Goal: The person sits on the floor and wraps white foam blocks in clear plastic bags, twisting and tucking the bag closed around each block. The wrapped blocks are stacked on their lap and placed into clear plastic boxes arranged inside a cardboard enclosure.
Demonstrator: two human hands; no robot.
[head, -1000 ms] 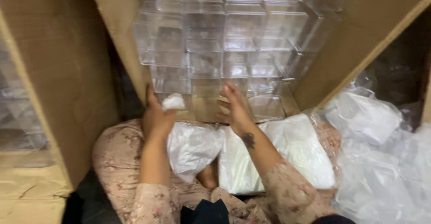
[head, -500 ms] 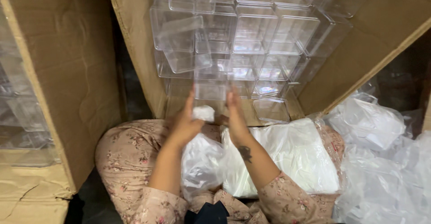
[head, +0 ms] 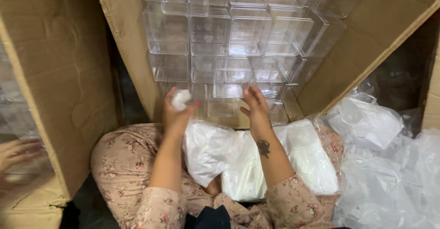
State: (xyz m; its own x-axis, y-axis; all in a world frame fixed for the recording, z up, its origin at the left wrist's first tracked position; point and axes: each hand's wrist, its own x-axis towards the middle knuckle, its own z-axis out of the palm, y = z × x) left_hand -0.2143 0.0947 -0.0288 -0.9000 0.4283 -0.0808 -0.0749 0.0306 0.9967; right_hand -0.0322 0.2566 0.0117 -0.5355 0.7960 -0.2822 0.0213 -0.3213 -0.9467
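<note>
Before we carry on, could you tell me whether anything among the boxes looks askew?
One clear plastic box between the left hand and right hand sits tilted forward out of the neat stack in the brown cardboard carton.

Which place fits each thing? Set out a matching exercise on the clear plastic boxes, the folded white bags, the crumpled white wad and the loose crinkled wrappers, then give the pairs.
Things:
1. stacked clear plastic boxes
2. pile of folded white plastic bags
3. small crumpled white wad
4. heap of loose crinkled clear wrappers

Places:
A. held in the left hand
B. inside the open cardboard carton
C. far right
D. on the lap

Pairs: 1-B, 2-D, 3-A, 4-C
</note>
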